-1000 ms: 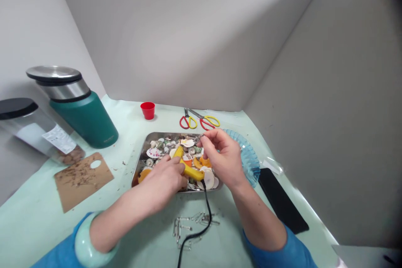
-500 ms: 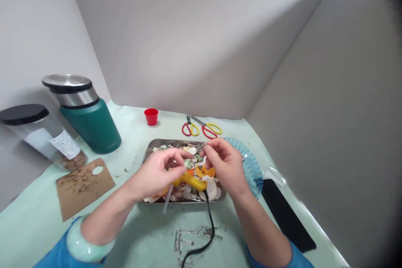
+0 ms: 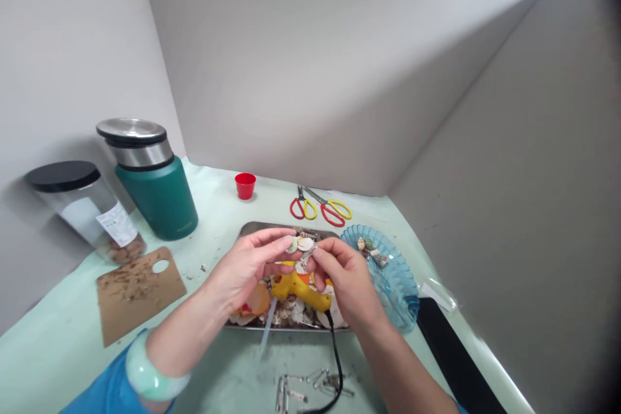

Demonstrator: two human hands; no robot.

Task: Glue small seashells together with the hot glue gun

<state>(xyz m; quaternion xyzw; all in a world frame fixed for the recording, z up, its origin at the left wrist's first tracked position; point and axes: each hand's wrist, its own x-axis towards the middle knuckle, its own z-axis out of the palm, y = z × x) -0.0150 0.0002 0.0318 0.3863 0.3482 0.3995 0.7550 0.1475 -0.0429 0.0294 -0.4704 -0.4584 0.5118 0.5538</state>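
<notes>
My left hand (image 3: 247, 268) pinches a small pale green shell (image 3: 291, 244) between thumb and fingers, above the metal tray (image 3: 252, 228). Close to its right, my right hand (image 3: 347, 272) grips a thin silver metal pin (image 3: 308, 254) at the fingertips; its exact form is too small to make out. Below both hands a yellow hot glue gun (image 3: 310, 297) rests across the tray, its clear glue stick (image 3: 268, 326) poking out over the front rim. Shells and orange pieces fill the tray, partly hidden by my hands.
Silver metal pins (image 3: 291, 394) lie near the black cord (image 3: 336, 349). At right are a blue scalloped plate (image 3: 400, 278) holding several shell pieces and a black strip (image 3: 456, 356). Scissors (image 3: 334, 212), a red cup (image 3: 245, 186), green flask (image 3: 160, 197), jar (image 3: 85, 207) and brown board (image 3: 140, 301) stand around.
The view has shifted, showing more of the blue plate. My left hand has turned the green shell flatter towards me, and the pin in my right hand is now close beside it.
</notes>
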